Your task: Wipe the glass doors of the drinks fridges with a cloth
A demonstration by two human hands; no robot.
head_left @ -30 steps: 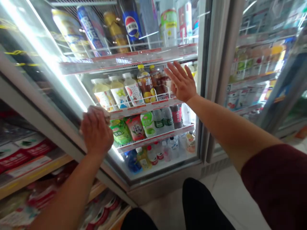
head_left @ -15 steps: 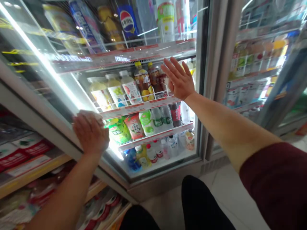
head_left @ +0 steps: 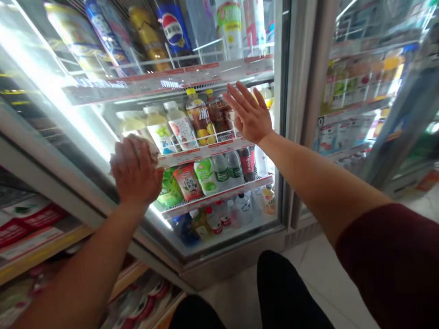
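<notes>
My left hand (head_left: 135, 176) lies with its fingers stretched over a crumpled whitish cloth (head_left: 151, 147), pressed toward the glass door (head_left: 247, 235) of a lit drinks cooler. Most of that cloth is hidden beneath the palm. Higher up and to the right, my right hand (head_left: 253, 116) is raised flat with fingers spread, holding nothing. It is at or close to the glass; whether it touches I cannot tell. Behind the glass stand a tea bottle with a yellow cap (head_left: 200, 116), pale juice bottles (head_left: 180, 125) and a blue Pepsi bottle (head_left: 173, 27).
A metal door frame (head_left: 302, 114) separates this cooler from another one with drinks (head_left: 350, 84) on the right. At lower left is a shelf (head_left: 48, 251) of red and white packages. My knees (head_left: 284, 292) are over the tiled floor (head_left: 318, 269).
My left hand has moved up and slightly right with the cloth. My right hand keeps nearly the same place, while the whole view has shifted a little.
</notes>
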